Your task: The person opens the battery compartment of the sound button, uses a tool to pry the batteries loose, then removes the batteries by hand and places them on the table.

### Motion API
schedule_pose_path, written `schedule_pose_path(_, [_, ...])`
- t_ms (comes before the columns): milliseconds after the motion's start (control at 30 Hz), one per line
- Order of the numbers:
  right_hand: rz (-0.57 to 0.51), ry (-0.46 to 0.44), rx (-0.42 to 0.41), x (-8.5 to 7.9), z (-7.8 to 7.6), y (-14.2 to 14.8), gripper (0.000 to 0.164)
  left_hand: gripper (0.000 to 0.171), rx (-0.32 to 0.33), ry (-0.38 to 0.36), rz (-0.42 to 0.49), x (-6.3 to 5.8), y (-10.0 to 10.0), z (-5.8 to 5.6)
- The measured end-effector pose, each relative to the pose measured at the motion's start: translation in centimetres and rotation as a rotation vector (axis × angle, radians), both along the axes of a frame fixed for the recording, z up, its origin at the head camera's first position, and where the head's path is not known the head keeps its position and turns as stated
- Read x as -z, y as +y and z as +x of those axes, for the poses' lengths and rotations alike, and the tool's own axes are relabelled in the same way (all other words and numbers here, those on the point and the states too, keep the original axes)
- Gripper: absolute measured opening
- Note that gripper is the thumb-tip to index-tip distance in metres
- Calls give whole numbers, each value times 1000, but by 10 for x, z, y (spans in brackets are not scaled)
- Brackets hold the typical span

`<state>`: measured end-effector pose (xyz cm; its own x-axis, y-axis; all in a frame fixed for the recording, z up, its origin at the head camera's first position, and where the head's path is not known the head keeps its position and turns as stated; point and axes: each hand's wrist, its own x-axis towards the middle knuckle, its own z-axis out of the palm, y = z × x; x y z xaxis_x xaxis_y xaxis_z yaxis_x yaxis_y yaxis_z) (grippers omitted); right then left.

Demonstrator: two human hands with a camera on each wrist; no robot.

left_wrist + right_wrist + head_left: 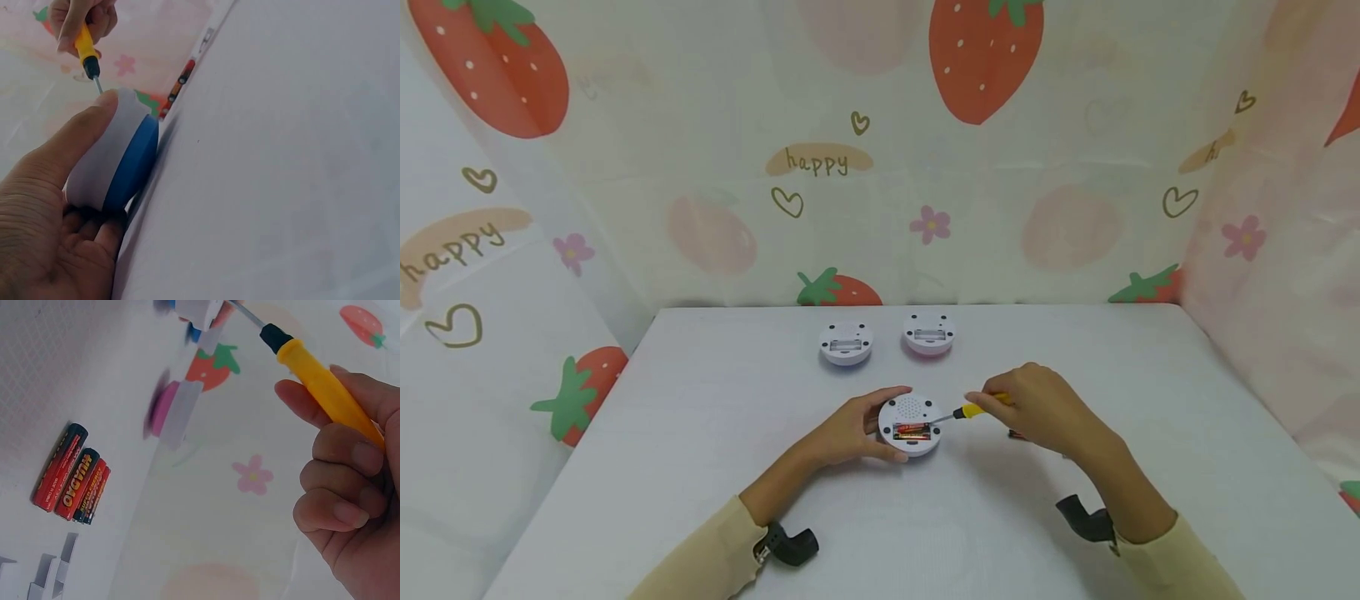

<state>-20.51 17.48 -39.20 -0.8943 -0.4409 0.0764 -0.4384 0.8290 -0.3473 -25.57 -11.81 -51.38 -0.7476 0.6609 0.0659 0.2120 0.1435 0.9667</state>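
Observation:
My left hand [856,433] grips a round white device [912,407] by its left side, its underside turned up. Speaker holes, dark feet and a battery slot holding red-and-black batteries [912,432] face upward. In the left wrist view the device has a blue half [134,164] near the table, and the thumb presses on its white edge. My right hand [1045,407] holds a yellow-handled screwdriver [328,394] with a black collar. Its metal shaft points left, with the tip at the right end of the battery slot. The device hides the tip in the left wrist view.
Two similar devices, one white-and-blue [846,343] and one white-and-pink [928,336], lie farther back with bare battery slots up. Several loose batteries [78,478] lie beneath my right hand, near small white plastic pieces [56,578]. Strawberry-print cloth [865,233] stands behind the table.

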Motion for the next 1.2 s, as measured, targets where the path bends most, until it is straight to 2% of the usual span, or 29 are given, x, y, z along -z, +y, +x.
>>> schedule_pose_path(200, [-6, -9, -20, -1, 2, -1, 26, 95, -7, 8, 9, 1, 1, -1])
schedule_pose_path(600, [42, -11, -8, -3, 4, -4, 23, 93, -19, -4, 15, 2, 0, -1])
schedule_pose_path(833, [-16, -28, 16, -10, 7, 3, 19, 98, -15, 1, 19, 1, 1, -1])
schedule_pose_path(1067, [-68, -19, -91, -9, 9, 1, 10, 96, -33, 17, -23, -2, 1, 1])
schedule_pose_path(1200, [-60, 4, -110, -4, 10, -3, 10, 95, -38, 13, -26, 0, 1, 1])
